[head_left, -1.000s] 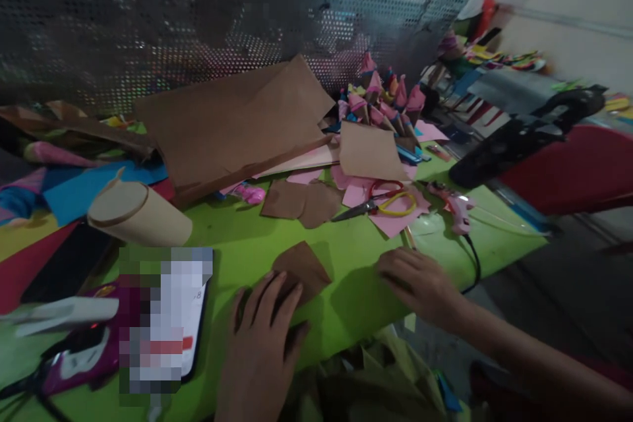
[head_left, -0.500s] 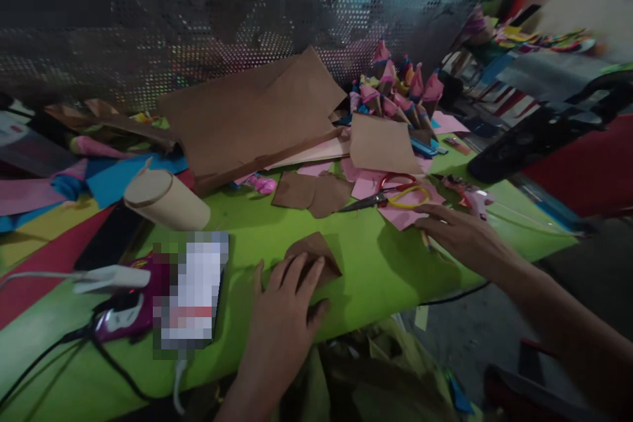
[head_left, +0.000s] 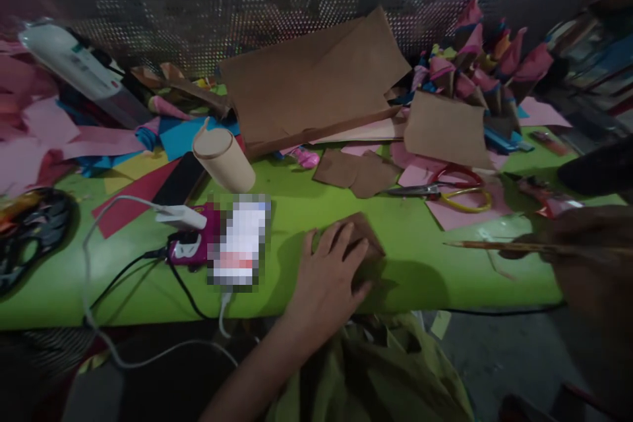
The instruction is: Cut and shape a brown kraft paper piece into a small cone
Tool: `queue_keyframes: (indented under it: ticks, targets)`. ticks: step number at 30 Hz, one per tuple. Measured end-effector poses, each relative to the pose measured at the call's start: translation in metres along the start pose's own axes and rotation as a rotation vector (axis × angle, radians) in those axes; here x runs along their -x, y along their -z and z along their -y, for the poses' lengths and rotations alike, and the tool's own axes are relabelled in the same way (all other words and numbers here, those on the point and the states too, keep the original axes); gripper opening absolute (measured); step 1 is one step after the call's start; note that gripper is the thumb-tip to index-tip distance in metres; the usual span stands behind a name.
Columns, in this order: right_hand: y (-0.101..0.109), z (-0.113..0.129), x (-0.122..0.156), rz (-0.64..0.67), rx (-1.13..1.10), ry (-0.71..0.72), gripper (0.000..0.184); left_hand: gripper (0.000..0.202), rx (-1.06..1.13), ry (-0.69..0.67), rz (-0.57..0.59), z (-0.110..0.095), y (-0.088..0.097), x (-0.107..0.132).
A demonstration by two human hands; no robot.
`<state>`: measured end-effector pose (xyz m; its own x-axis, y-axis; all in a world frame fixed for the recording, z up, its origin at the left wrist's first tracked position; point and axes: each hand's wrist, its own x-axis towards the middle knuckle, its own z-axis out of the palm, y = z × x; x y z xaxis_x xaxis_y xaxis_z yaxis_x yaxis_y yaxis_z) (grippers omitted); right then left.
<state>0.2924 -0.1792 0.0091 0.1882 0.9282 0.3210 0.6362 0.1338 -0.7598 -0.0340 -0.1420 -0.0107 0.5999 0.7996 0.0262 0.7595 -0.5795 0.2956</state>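
Observation:
My left hand (head_left: 331,267) lies with its fingers spread on a small brown paper piece (head_left: 370,237) near the table's front edge. At the right, my right hand (head_left: 588,257) is dark and blurred, its fingers closed round a pencil (head_left: 489,246) whose tip points left. Just above the pencil lie scissors (head_left: 435,191) with one red and one yellow handle loop, partly over pink paper (head_left: 445,214). Two brown paper cut-outs (head_left: 359,173) lie beyond my left hand, beside a small shiny pink object (head_left: 305,158).
A green-covered table (head_left: 281,211) holds large brown sheets (head_left: 316,79), a tan paper roll (head_left: 225,158), a pixelated phone (head_left: 241,237), a purple power strip (head_left: 195,244) with cables, and a dark phone (head_left: 180,179). Several pink-topped paper cones (head_left: 487,69) stand at back right.
My right hand has picked up the pencil from beside the scissors and drawn it back to the right. The view has turned left; my left hand stays on the brown paper.

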Motion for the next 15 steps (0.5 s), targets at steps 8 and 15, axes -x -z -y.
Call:
queue_keyframes:
  ticks: [8,15]
  targets:
    - [-0.078,0.052,-0.034,0.034,-0.649,-0.284,0.012,0.059,0.032,-0.029,0.025,-0.003,-0.002,-0.005]
    - [-0.110,0.045,-0.043,0.251,-0.641,-0.372,0.019,0.061,0.065,-0.048,0.006,0.000,-0.003,-0.004]
